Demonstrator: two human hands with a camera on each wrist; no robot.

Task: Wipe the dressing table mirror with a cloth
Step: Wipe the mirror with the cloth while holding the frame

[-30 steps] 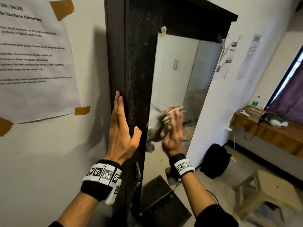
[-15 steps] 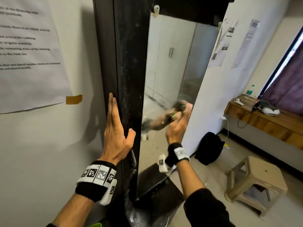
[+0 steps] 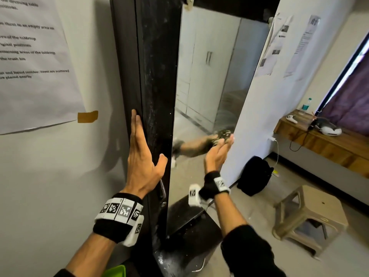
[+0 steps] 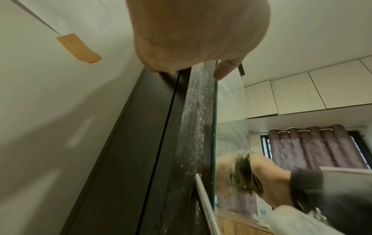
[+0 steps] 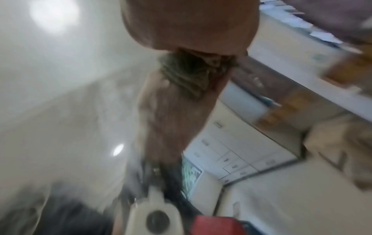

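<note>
The tall mirror [image 3: 209,76] stands in a dark, dusty frame [image 3: 157,76]. My right hand [image 3: 218,151] presses a crumpled dark patterned cloth [image 3: 224,134] flat against the glass near its lower right edge. Its reflection shows beside it. My left hand [image 3: 142,156] lies flat and open on the frame's left side, thumb spread onto the frame's front. In the left wrist view my left hand [image 4: 191,31] rests on the frame, and the cloth [image 4: 244,171] sits between the glass [image 4: 229,127] and my right hand [image 4: 271,179]. The right wrist view is blurred; the cloth [image 5: 187,71] is bunched under my right hand [image 5: 187,23].
A taped paper sheet [image 3: 30,66] hangs on the wall at left. The dark tabletop [image 3: 189,236] juts out below the mirror. A black bag [image 3: 254,174], a plastic stool [image 3: 307,214] and a wooden shelf [image 3: 329,144] stand to the right.
My right hand has slid the cloth rightward across the glass, from near the left side to the right edge. My left hand has stayed on the frame.
</note>
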